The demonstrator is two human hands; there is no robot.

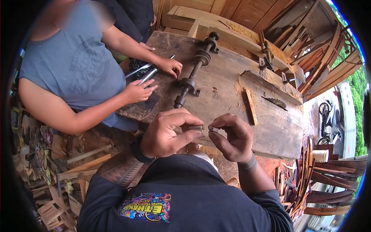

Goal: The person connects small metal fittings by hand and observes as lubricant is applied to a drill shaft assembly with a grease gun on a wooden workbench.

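Near the front edge of a wooden workbench (220, 100), my left hand (170, 131) pinches a short metal cylinder (195, 127) between thumb and finger. Just to its right, my right hand (234, 137) holds a small metal piece (213, 128) in a pinch. The two pieces face each other with a narrow gap between them. Beyond my left hand, a dark metal shaft (196, 69) with pulleys and bearing mounts lies on the bench.
At the left, another person (77, 65) leans over the bench, holding a metal tool (148, 74). A wood strip (251, 106) and saw blade (275, 103) are at the bench's right. Scrap wood (58, 208) lies on the floor.
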